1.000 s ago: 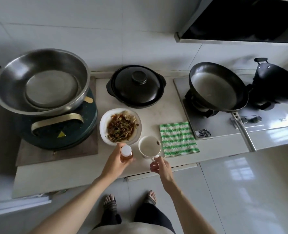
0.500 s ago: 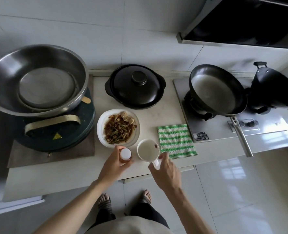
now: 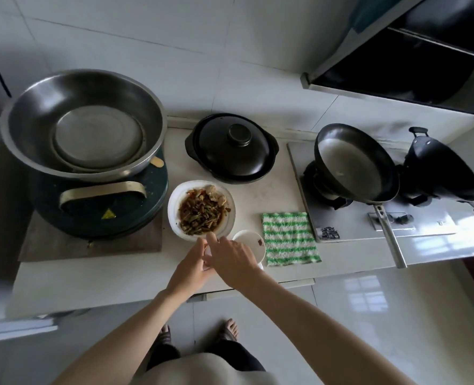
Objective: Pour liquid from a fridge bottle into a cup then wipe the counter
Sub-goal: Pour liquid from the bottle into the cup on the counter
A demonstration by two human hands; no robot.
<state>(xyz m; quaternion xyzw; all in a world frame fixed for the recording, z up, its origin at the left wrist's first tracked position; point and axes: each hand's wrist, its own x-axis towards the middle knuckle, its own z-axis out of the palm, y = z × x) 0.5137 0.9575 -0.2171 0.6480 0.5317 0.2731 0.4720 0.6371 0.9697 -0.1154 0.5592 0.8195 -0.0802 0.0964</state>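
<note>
My left hand (image 3: 188, 269) is wrapped around a small bottle (image 3: 206, 252) that stands on the counter near its front edge. Both hands hide the bottle almost entirely. My right hand (image 3: 233, 259) lies over the top of the bottle with its fingers closed on the cap. Just right of the hands stands a white cup (image 3: 254, 243), its near side covered by my right hand. A green-and-white striped cloth (image 3: 290, 238) lies flat to the right of the cup.
A white plate (image 3: 172, 215) of stir-fried food sits just behind the hands. Behind it is a black lidded clay pot (image 3: 230, 148). On the left, a steel basin (image 3: 83, 123) rests on a dark cooker. A frying pan (image 3: 352, 162) and a wok (image 3: 438, 168) occupy the stove at right.
My right hand has left the cup's handle and moved left onto the bottle's cap. The left hand has kept hold of the bottle.
</note>
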